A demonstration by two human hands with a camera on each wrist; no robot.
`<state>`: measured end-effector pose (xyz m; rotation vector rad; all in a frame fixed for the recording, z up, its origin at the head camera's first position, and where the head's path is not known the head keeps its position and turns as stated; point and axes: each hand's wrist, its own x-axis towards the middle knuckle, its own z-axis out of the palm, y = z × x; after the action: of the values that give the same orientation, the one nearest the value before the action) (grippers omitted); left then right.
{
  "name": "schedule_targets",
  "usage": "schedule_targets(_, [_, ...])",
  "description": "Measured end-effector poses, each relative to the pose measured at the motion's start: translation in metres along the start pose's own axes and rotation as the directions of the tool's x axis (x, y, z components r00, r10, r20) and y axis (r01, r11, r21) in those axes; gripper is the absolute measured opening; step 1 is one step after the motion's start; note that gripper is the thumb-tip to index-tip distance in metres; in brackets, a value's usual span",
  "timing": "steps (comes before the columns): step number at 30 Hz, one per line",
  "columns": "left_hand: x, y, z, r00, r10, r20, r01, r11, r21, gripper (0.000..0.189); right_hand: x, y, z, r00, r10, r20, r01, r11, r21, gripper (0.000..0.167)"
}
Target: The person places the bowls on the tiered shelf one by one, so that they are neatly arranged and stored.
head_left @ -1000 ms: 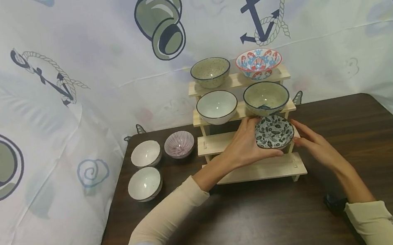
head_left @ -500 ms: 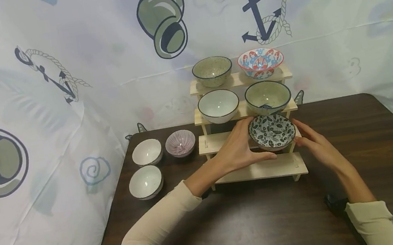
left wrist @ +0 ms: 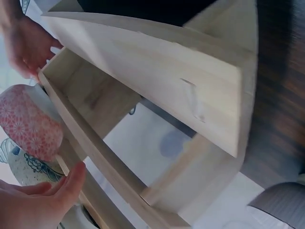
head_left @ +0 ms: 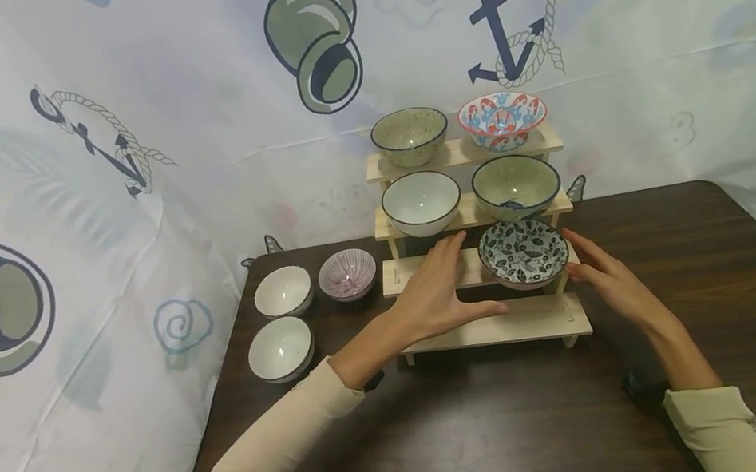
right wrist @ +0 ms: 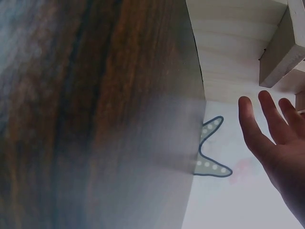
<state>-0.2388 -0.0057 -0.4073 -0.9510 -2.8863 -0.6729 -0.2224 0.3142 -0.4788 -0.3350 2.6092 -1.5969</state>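
Note:
A small bowl with a black-and-white leaf pattern inside sits on the right part of the third tier of a wooden step rack. In the left wrist view, the outside of this bowl is red and patterned. My left hand is left of the bowl, apart from it, thumb and fingers spread and holding nothing. My right hand is by the bowl's right rim and the rack's end; whether it touches either cannot be told. In the right wrist view its fingers are extended beside the rack.
Higher tiers bear a speckled bowl, a red-and-blue patterned bowl, a white bowl and a green bowl. Left of the rack, a purple-striped bowl and two white bowls stand on the dark table.
My left hand has let go of the patterned bowl and drawn back to the left. The bowl has levelled and settled on the tier. My right hand has hardly moved.

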Motion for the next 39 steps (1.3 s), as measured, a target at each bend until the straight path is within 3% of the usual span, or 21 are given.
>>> schedule_targets(11, [-0.019, -0.022, -0.006, 1.0, 0.015, -0.014, -0.015, 1.0, 0.012, 0.112, 0.0, 0.002, 0.001, 1.0, -0.022, -0.012, 0.022, 1.0, 0.018, 0.066])
schedule_targets(20, [-0.029, -0.032, -0.011, 0.998, 0.051, -0.043, -0.05, 0.999, 0.02, 0.105, 0.0, 0.002, -0.001, 1.0, -0.006, -0.016, 0.006, 1.0, 0.028, 0.066])
schedule_targets(39, [-0.048, -0.049, -0.021, 0.996, 0.035, -0.085, -0.031, 0.999, 0.042, 0.092, 0.0, -0.001, 0.003, 1.0, 0.002, -0.015, -0.001, 0.999, 0.036, 0.066])
